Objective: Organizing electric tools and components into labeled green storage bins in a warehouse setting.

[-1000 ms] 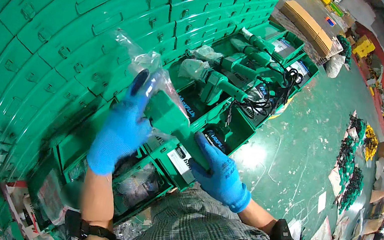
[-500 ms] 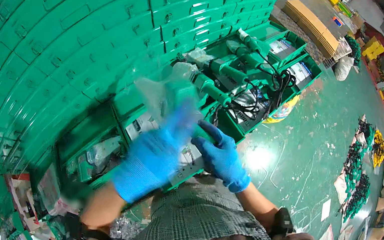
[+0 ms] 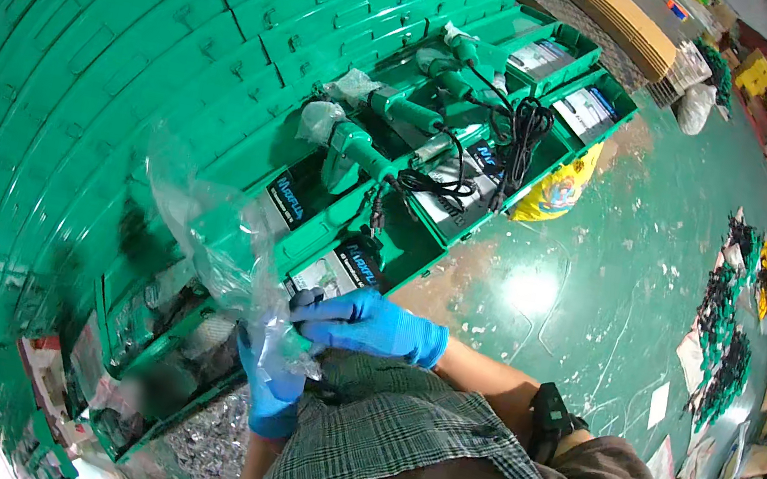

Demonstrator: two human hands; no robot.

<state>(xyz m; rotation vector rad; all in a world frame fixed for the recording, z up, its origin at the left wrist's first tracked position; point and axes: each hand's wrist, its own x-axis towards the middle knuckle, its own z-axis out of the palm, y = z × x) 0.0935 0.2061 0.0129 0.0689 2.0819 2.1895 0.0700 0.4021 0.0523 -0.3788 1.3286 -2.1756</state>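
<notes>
A long, crumpled clear plastic bag [image 3: 236,240] stretches up and left from my hands, over the green cases. My left hand [image 3: 275,402], in a blue glove, is closed on the lower end of the bag, its fingers partly covered by the film. From the right, my right hand [image 3: 369,326], also gloved in blue, pinches the same end close to my apron. A little green shows through the film between the hands; what it is I cannot make out. Beyond them, a green corded power tool [image 3: 362,155] with plastic around its head lies across an open green case [image 3: 415,263].
More green corded tools [image 3: 415,113] lie on open cases holding printed booklets [image 3: 583,111]. Closed green cases [image 3: 115,22] are stacked high on the left. A yellow bag [image 3: 559,188] sits beside the row. Cardboard sheets [image 3: 618,20] and cord piles [image 3: 727,338] lie farther off.
My left hand has come down and toward my body from above the cases, with the plastic bag trailing. My right hand has moved lower, onto the bag. The view has shifted.
</notes>
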